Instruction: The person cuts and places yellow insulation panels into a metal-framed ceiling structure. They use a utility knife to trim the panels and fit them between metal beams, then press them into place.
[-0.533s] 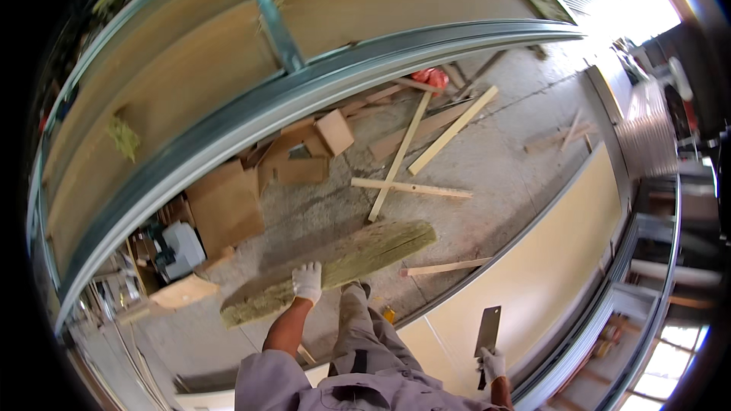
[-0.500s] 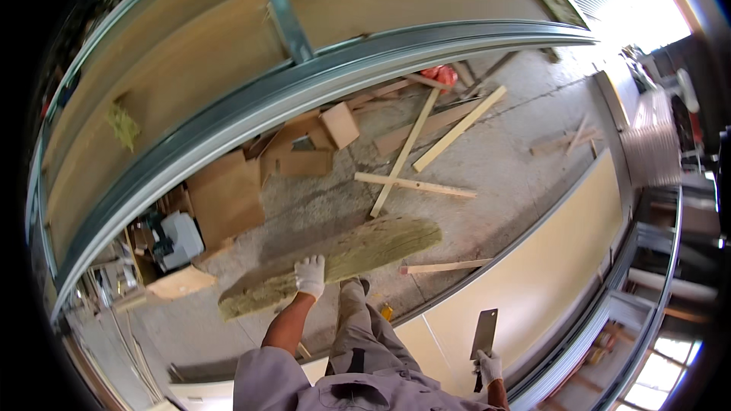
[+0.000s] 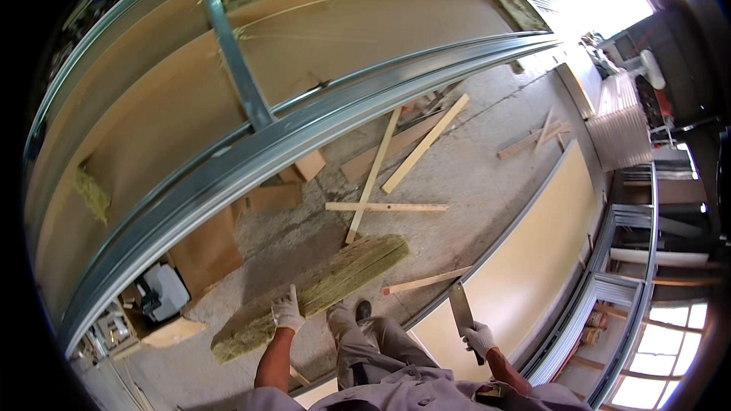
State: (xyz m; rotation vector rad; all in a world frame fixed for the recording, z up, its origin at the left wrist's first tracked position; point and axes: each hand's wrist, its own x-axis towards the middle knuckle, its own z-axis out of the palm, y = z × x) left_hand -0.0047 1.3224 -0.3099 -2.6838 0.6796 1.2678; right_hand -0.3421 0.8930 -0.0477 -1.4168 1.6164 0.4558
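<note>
My left hand (image 3: 288, 310), in a pale work glove, grips the upper near side of a long yellow-green mineral wool batt (image 3: 346, 270). One finger stretches out over the fibrous surface, and the thumb is hard to make out. The batt slants across in front of my legs, its far end to the right. In my gloved right hand (image 3: 478, 338) is a broad flat metal blade (image 3: 460, 308) with a dark handle; its tip points up and away from me. No teeth can be made out on it. The blade is apart from the batt, above the edge of a cream panel (image 3: 525, 259).
A large metal-stud frame (image 3: 251, 99) with brown board spans the far left. Loose timber strips (image 3: 387, 208) lie crossed on the concrete floor (image 3: 472, 175). Cardboard (image 3: 209, 259) and a box with a grey tool case (image 3: 164, 293) are at left. Metal channels (image 3: 601, 297) stand at right.
My right hand has brought the blade inward and up, nearer the batt. My view has shifted, and the batt now lies lower in it with my left hand still on it.
</note>
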